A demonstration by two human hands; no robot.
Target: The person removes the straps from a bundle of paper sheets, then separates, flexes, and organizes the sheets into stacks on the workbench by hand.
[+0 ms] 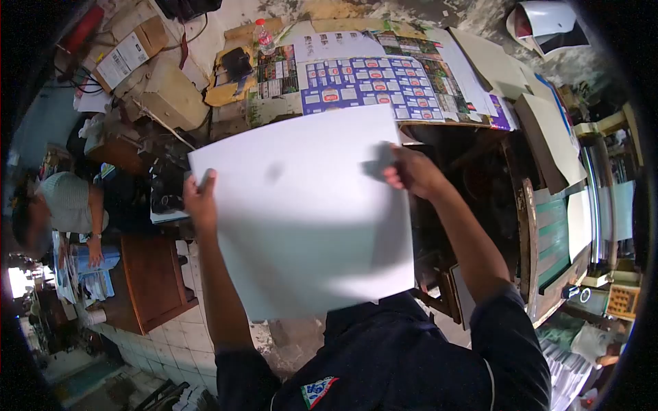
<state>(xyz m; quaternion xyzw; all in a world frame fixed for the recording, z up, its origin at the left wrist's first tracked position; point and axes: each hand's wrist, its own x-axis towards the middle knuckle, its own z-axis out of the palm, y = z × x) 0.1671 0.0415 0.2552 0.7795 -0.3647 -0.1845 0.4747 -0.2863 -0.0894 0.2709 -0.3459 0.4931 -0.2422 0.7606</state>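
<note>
As hands [201, 200] [419, 172] hold sheet [308, 198] | far edge rises rightward | long axis unclear

White on lg sheet [315, 185], greyish twd btm. Blue-purple w/ repeating red & white blocks on printed sheet [367, 85]. Dk navy on shirt [418, 363], red on btl cap [260, 22].
</note>
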